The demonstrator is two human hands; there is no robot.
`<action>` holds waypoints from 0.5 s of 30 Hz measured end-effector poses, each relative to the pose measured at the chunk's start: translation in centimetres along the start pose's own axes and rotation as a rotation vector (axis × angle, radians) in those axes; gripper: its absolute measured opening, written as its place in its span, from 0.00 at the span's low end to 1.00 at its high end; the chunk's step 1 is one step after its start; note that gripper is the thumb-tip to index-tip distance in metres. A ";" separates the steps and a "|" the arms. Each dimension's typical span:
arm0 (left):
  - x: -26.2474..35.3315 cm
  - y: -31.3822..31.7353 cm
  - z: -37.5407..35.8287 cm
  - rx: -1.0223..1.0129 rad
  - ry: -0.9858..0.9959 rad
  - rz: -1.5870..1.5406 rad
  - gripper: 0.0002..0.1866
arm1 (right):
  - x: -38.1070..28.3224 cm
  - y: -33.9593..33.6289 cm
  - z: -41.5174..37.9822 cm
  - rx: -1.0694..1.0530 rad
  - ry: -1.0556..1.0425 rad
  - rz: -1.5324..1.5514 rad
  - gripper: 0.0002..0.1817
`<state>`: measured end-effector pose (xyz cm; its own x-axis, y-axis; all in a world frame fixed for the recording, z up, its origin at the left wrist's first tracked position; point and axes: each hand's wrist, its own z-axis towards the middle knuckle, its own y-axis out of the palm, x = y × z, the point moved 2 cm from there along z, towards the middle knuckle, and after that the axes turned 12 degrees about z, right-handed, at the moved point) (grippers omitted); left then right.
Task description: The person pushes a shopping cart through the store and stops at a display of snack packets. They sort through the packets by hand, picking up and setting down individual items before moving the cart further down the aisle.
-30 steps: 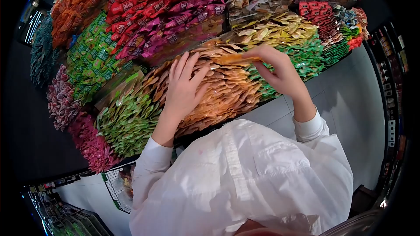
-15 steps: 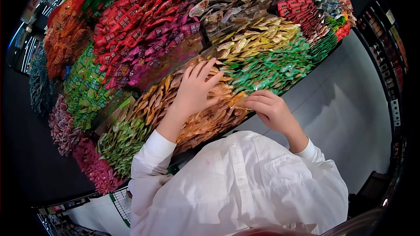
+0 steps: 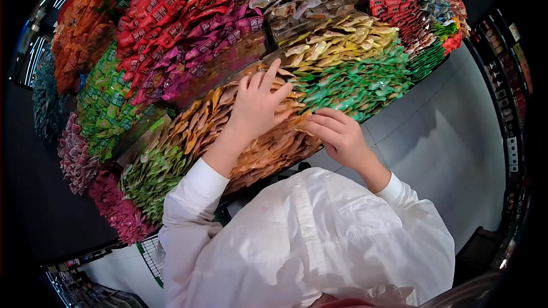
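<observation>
My left hand [image 3: 257, 105] lies over orange-brown snack packets [image 3: 271, 157], fingers spread and pointing away from me. Its thumb stretches toward my right hand [image 3: 341, 137], whose fingers are pinched together at the right end of the same pile. Between those fingertips is the edge of a small orange snack packet [image 3: 301, 123], partly lost among its neighbours. Just beyond my right hand are green packets [image 3: 354, 85], with yellow packets [image 3: 337, 40] behind them.
Red packets [image 3: 165, 20], purple packets [image 3: 211, 51] and bright green packets [image 3: 108, 102] fill the far and left parts of the display. A clear divider [image 3: 234, 60] runs between rows. Grey floor [image 3: 451, 142] lies to the right, with dark shelves [image 3: 502, 74] beyond it.
My right hand has moved left with the orange packet, closer to my left thumb. The left hand stays spread over the pile, and the view has shifted slightly.
</observation>
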<state>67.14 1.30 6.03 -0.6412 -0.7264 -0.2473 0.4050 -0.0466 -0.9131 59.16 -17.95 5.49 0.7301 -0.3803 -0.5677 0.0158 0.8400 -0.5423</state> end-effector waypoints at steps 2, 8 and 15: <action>-0.2 0.8 -0.1 0.025 -0.008 0.019 0.25 | 0.3 0.2 0.3 0.024 -0.024 0.009 0.19; -0.7 1.6 -0.3 0.048 -0.117 0.049 0.23 | 0.7 1.7 2.0 0.025 -0.084 -0.027 0.20; -1.1 2.1 -0.5 0.046 -0.186 0.069 0.23 | 2.3 6.0 1.3 0.030 -0.116 -0.190 0.22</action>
<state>68.31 2.34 4.24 -0.4812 -0.8430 -0.2404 0.4754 -0.0206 -0.8795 61.83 -13.25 1.74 0.7860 -0.4872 -0.3807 0.1798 0.7692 -0.6132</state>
